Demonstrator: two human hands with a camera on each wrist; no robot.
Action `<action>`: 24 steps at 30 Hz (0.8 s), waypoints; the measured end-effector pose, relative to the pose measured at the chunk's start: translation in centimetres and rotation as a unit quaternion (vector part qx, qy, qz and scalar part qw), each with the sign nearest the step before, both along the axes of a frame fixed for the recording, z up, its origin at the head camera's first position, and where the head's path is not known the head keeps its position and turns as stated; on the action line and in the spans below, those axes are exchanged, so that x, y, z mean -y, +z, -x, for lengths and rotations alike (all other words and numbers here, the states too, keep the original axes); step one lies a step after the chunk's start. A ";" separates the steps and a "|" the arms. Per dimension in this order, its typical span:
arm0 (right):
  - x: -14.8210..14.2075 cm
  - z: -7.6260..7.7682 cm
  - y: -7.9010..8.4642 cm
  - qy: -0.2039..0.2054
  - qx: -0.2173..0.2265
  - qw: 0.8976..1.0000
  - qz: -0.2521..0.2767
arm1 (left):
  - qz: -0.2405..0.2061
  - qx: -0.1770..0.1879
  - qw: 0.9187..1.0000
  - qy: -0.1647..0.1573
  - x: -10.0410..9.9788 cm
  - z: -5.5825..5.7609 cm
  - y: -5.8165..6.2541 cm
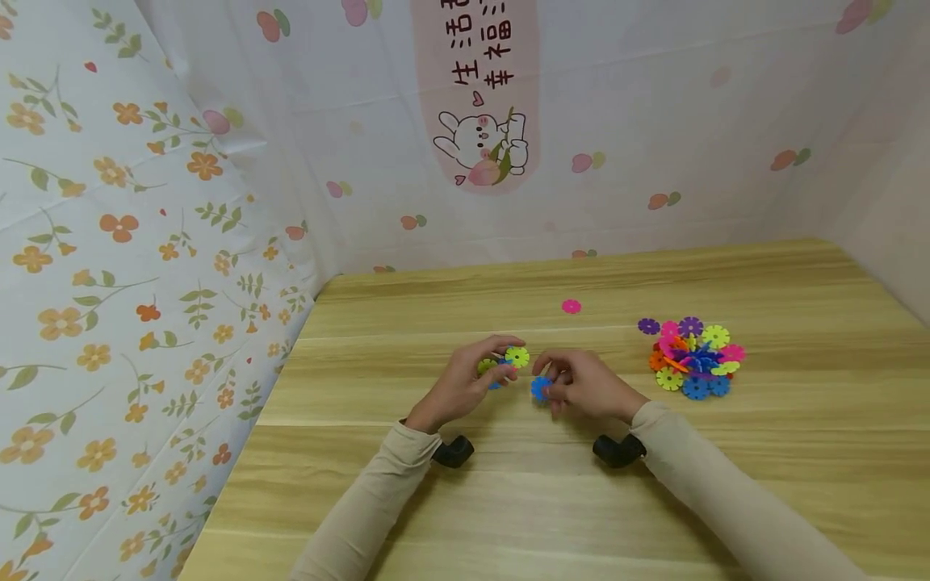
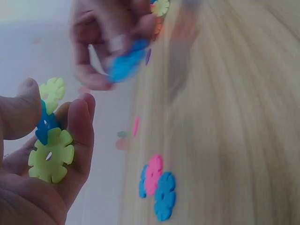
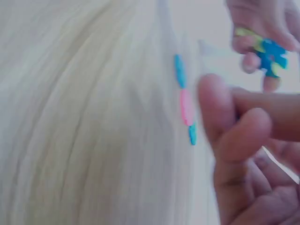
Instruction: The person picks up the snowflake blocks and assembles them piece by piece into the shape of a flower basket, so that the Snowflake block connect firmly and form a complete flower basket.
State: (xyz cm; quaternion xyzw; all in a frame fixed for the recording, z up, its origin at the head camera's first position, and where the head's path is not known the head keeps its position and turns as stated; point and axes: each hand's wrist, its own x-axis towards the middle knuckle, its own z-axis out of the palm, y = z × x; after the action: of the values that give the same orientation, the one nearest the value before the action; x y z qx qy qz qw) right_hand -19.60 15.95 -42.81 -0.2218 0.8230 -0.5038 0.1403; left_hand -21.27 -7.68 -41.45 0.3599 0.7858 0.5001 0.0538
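Note:
My left hand (image 1: 458,382) holds a short chain of notched plastic discs between thumb and fingers. In the left wrist view, a blue disc (image 2: 46,125) in this chain sits between two yellow-green ones, the lower yellow-green disc (image 2: 51,155) facing the camera. To the right, my right hand (image 1: 592,386) pinches a single blue disc (image 1: 541,390), blurred in the left wrist view and hidden behind the fingers in the right wrist view. A pink disc (image 2: 153,174) with a blue one at each side lies on the table near the left hand.
A heap of mixed-colour discs (image 1: 696,387) lies on the wooden table (image 1: 538,508) to the right, with a purple disc (image 1: 649,326) at its edge. Farther back lies a lone pink disc (image 1: 571,307). Patterned cloth (image 1: 349,145) hangs behind the table.

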 end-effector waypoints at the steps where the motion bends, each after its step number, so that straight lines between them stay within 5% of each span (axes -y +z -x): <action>1: -0.3 0.0 0.0 -0.017 0.020 0.999 0.028 | 0.000 0.000 1.000 0.000 -0.1 0.0 -0.1; 9: -0.8 -0.4 0.4 -0.101 0.101 0.977 0.159 | 0.000 -0.014 1.000 -0.006 -0.8 -0.2 -0.4; 16: -0.3 -0.5 0.2 -0.105 0.152 0.961 0.206 | -0.004 -0.045 0.999 0.001 -0.6 -0.5 -0.8; 24: -0.1 -1.0 -0.4 -0.092 0.186 0.945 0.252 | -0.008 -0.025 1.000 -0.015 -0.3 -0.8 -0.9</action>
State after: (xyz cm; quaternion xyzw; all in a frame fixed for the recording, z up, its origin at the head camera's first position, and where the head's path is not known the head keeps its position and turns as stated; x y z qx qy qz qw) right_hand -18.58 16.04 -43.24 -0.0754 0.6453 -0.7377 0.1837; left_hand -20.51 -7.38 -42.36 0.3849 0.7774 0.4960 0.0387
